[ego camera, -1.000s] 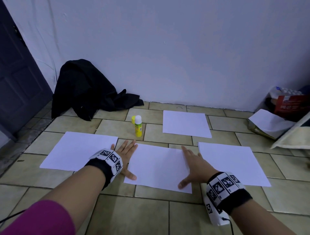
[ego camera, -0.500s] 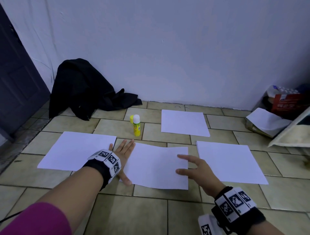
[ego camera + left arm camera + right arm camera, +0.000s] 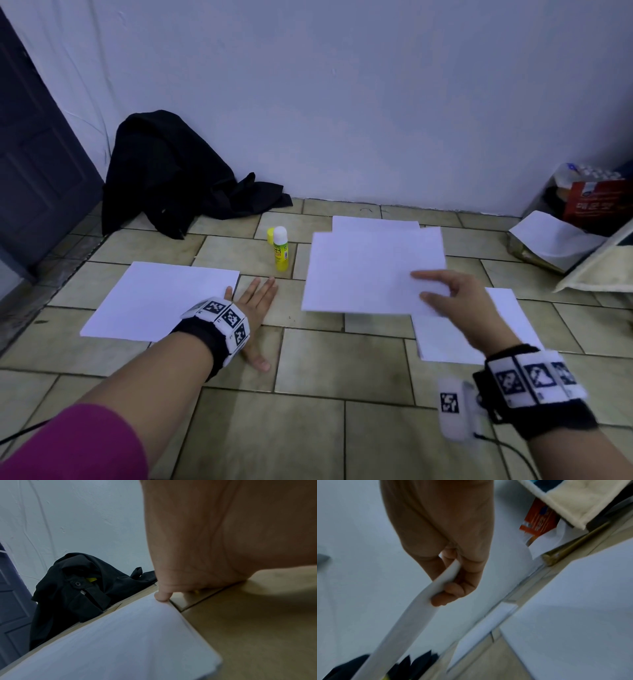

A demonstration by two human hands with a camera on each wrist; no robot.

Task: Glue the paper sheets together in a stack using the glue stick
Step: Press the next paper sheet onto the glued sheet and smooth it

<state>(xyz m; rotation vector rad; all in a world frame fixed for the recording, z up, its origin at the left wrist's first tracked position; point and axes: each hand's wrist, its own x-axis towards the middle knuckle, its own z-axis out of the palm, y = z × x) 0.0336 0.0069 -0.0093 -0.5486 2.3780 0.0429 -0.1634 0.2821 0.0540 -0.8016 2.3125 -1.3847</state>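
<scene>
One sheet (image 3: 363, 270) now off the floor (image 3: 342, 359), pinched in right hand (image 3: 455, 301), carried over far sheet (image 3: 375, 223). Left hand (image 3: 255, 308) flat on tiles, released. Glue stick (image 3: 281, 248) upright, uncapped, untouched. Stacking begun; gluing pending.

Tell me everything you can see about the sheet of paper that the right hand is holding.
The held sheet is plain white paper, blank on the side that shows, thin and slightly bowed. The right hand pinches it near its right edge, thumb on one face and fingers on the other, as the right wrist view shows. It is lifted off the tiled floor, roughly level, and hides most of the far sheet near the wall. Nothing else touches it.
</scene>
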